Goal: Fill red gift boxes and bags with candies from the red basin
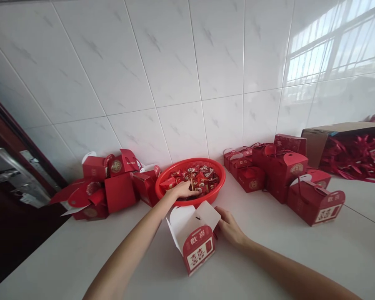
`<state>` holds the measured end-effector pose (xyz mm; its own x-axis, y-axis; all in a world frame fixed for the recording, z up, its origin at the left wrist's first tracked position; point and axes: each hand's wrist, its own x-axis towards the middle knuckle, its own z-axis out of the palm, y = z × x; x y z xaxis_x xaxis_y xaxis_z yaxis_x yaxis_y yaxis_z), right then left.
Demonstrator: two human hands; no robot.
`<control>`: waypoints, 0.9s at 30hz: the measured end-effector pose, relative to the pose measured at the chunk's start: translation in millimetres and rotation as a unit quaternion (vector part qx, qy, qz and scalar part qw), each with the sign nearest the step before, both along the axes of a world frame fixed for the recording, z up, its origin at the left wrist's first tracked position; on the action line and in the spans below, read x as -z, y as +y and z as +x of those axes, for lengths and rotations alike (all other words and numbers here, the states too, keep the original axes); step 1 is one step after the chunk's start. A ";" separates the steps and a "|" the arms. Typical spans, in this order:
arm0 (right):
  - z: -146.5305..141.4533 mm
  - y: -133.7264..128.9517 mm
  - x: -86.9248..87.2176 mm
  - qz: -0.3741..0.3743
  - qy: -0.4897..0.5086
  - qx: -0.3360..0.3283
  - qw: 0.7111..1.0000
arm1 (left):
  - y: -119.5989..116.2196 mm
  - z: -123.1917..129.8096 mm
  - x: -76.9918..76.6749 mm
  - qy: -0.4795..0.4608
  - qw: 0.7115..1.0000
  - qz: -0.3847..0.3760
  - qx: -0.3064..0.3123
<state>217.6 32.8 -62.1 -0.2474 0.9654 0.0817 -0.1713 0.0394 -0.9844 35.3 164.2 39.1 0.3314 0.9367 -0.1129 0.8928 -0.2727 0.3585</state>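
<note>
My left hand point(185, 190) reaches into a red plastic basket point(221, 183) of wrapped candies point(203, 178). Its fingers are closed at a wrapped candy that stands up among the others; the fingertips are partly hidden. In front of the basket a red gift box point(197, 250) with gold and white lettering stands on the table, its top flaps open and white inside. From the right side, my right hand point(229, 226) grips a side flap of this box, with the thumb on top and the other fingers mostly hidden behind it.
Folded red gift boxes point(120, 193) are grouped at the left by the wall. More closed boxes point(278, 175) stand to the right. A cardboard carton point(314, 146) with red ribbons point(353, 158) lies at far right. A door handle point(3, 171) shows at left.
</note>
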 end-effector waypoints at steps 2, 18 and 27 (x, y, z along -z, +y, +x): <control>0.6 -0.3 -1.2 0.003 -0.006 0.002 1.000 | -1.9 -0.9 1.3 -0.021 1.000 0.011 0.001; 1.8 -2.2 -2.4 0.018 -0.038 0.008 0.999 | 7.4 2.7 7.3 -0.227 0.972 0.035 -0.039; 0.0 -0.9 -0.6 0.015 -0.023 0.005 1.000 | 6.1 2.3 4.3 -0.366 0.928 0.047 -0.055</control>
